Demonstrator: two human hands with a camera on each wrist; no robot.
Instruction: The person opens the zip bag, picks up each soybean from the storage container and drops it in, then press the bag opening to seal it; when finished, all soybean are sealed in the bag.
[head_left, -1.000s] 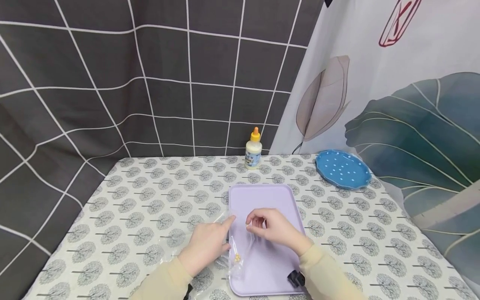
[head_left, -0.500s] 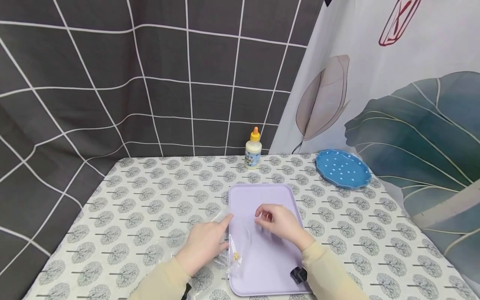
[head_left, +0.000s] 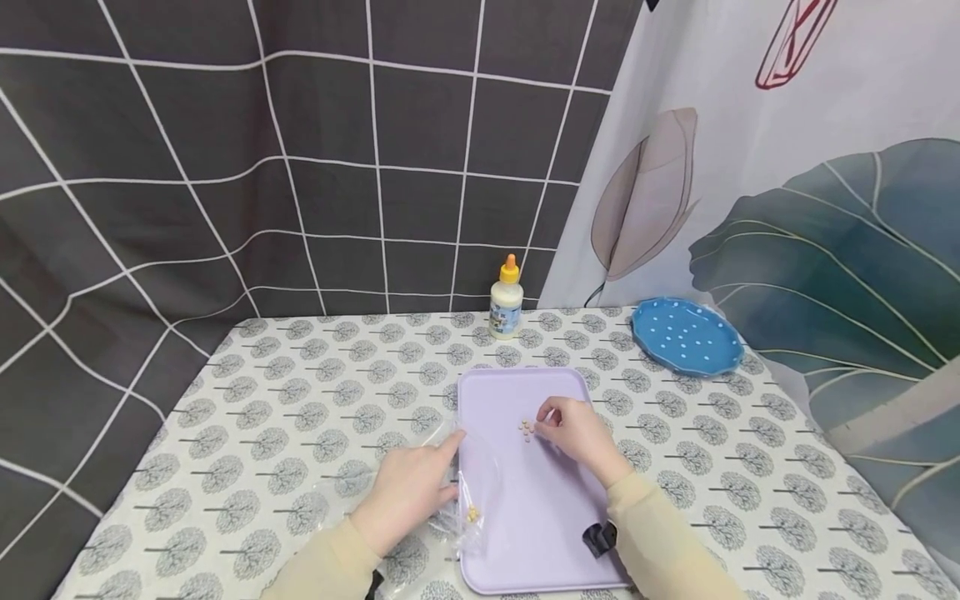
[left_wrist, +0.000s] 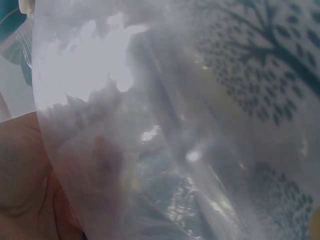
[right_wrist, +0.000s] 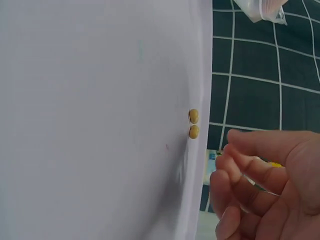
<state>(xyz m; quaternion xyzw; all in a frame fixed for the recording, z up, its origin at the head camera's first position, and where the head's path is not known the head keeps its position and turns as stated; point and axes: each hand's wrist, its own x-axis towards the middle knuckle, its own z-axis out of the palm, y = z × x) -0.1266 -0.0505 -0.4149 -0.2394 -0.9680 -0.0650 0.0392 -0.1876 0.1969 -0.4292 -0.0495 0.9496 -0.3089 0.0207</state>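
On the left side of the lilac tray (head_left: 517,575), my left hand (head_left: 411,492) holds a clear plastic bag (head_left: 480,542), index finger extended. Some yellow beans (head_left: 472,514) show in the bag's corner over the tray edge. In the left wrist view the shiny plastic (left_wrist: 150,130) fills most of the picture and covers part of the hand. Several small beans (head_left: 527,430) lie loose on the tray, just left of the fingertips of my right hand (head_left: 576,432). In the right wrist view its fingers bend loosely near two beans (right_wrist: 194,124); none shows between them.
Behind the tray a glue bottle (head_left: 506,300) with a yellow cap and orange tip stands upright. A blue dotted plate (head_left: 686,337) sits at the back right. A tree-patterned cloth (head_left: 300,412) covers the table, with a dark gridded curtain (head_left: 337,200) behind.
My right hand has moved right and slightly away from me. Several loose beans now show on the tray where none showed before. My left hand and the bag have barely moved.
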